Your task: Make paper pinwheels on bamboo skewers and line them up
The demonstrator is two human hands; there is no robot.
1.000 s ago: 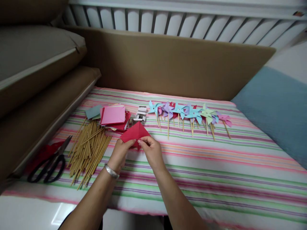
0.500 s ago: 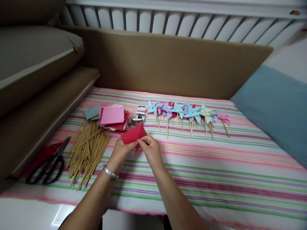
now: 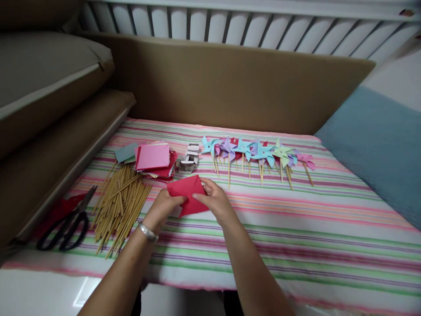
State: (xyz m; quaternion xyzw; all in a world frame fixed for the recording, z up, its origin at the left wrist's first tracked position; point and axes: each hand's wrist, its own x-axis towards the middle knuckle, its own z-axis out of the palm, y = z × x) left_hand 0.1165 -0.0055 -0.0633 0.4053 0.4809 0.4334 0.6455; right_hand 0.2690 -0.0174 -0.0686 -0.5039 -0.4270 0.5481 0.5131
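A red paper square [image 3: 187,193] is held just above the striped cloth [image 3: 296,228], opened out nearly flat. My left hand [image 3: 162,210] pinches its lower left edge, a silver bracelet on the wrist. My right hand [image 3: 215,201] grips its right side, fingers pressed on the paper. Just beyond lies a stack of coloured paper squares [image 3: 153,158] with a pink sheet on top.
A heap of wooden sticks [image 3: 120,206] and black scissors [image 3: 66,224] lie to the left. A row of several paper pinwheels [image 3: 256,153] on sticks lies behind, beside small white pieces [image 3: 190,159]. A brown cushion [image 3: 230,83] backs the surface; a blue pillow [image 3: 378,145] sits right.
The red paper was a folded triangle; it now lies unfolded into a flatter square, lower between my hands. My right hand has moved to its right edge.
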